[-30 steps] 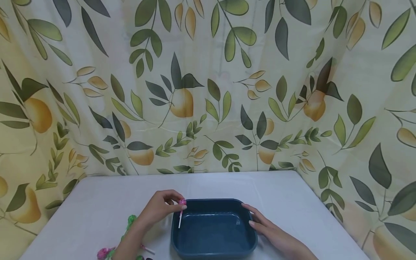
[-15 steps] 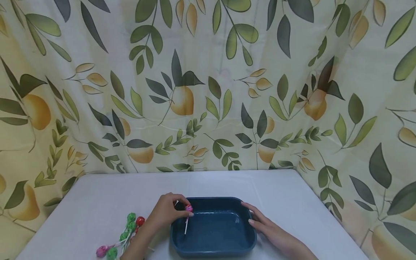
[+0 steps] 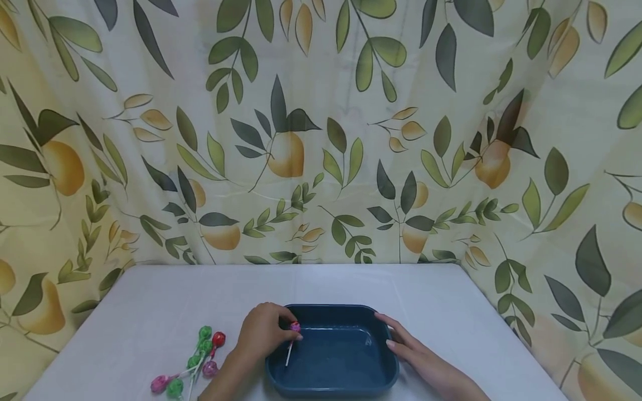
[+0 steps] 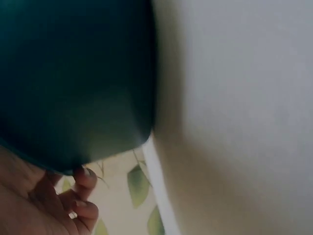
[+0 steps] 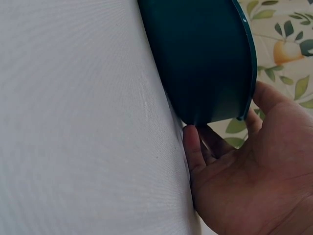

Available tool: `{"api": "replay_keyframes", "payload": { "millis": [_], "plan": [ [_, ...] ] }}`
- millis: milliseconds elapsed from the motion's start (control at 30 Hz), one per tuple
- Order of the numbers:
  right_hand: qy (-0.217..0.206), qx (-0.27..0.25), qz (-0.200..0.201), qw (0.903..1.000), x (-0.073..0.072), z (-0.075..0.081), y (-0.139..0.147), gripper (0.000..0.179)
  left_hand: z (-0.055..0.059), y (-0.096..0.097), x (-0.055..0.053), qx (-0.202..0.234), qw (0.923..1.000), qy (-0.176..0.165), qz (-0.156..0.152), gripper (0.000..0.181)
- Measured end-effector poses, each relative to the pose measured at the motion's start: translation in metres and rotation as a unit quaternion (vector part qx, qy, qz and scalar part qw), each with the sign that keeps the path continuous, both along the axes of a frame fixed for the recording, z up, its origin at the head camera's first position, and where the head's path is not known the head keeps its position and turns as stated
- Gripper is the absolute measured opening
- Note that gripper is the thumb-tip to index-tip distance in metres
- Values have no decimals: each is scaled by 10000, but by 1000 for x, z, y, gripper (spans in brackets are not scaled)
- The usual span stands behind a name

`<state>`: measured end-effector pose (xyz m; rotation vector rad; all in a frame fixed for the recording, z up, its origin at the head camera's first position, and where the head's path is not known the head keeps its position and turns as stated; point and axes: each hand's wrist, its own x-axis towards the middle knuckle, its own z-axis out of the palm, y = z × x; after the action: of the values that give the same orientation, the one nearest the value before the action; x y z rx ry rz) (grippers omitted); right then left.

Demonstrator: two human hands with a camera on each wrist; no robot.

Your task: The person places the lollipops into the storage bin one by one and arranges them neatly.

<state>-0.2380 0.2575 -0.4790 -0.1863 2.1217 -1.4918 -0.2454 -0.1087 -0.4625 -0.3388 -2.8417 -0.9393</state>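
My left hand [image 3: 264,333] pinches a pink lollipop [image 3: 295,327] by its wrapped candy, over the left part of a dark blue rectangular dish [image 3: 337,359]. The white stick points down into the dish. In the left wrist view, curled fingers [image 4: 86,182] show beyond the dish's rim, and the lollipop is hidden there. My right hand [image 3: 420,355] rests against the dish's right side, fingers fairly straight, its fingertips at the rim near the back right corner. From the right wrist, the fingers [image 5: 194,152] touch the dish's outer wall [image 5: 208,63] close to the tabletop.
Several wrapped lollipops lie in a loose cluster left of the dish: green ones [image 3: 205,333], a red one [image 3: 218,339] and pink or purple ones [image 3: 160,384]. A white cloth [image 3: 125,328] covers the table. Behind it hangs a curtain [image 3: 311,139] printed with leaves and fruit.
My left hand has moved right and slightly down with the lollipop, from the dish's left rim to inside its outline. More of the lollipop cluster shows. The right hand stays at the dish.
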Motion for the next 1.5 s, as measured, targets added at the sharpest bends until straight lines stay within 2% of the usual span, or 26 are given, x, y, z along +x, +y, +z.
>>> {"api": "replay_keyframes", "payload": {
  "millis": [100,200,467,600,733,867,967,1133,1300,1500],
  "plan": [
    [-18,9,-56,10000,0,0,-1,64,0,5,2,-472,9985,269,95,26],
    [1,3,-50,10000,1,1,-1,64,0,7,3,-682,9967,400,207,27],
    [122,58,38,9999,0,1,-1,62,-1,7,3,-317,9989,8,334,27],
    [-4,22,-102,9999,1,1,-1,64,0,8,2,-273,9991,-16,322,27],
    [-76,6,-199,9998,1,1,-2,66,1,10,3,-532,9978,131,370,27],
    [-32,-13,-186,9998,1,1,-2,64,2,14,5,-1002,9932,350,489,27],
    [7,-11,-142,9999,1,1,-2,63,2,16,6,-1198,9903,414,570,27],
    [15,37,-122,9999,2,1,-2,65,3,18,8,-1259,9893,426,610,28],
    [-21,53,-181,9998,2,1,-3,67,4,18,10,-1225,9888,579,619,28],
    [-29,52,-214,9998,1,1,-3,65,1,14,7,-1116,9897,693,573,24]
  ]
}}
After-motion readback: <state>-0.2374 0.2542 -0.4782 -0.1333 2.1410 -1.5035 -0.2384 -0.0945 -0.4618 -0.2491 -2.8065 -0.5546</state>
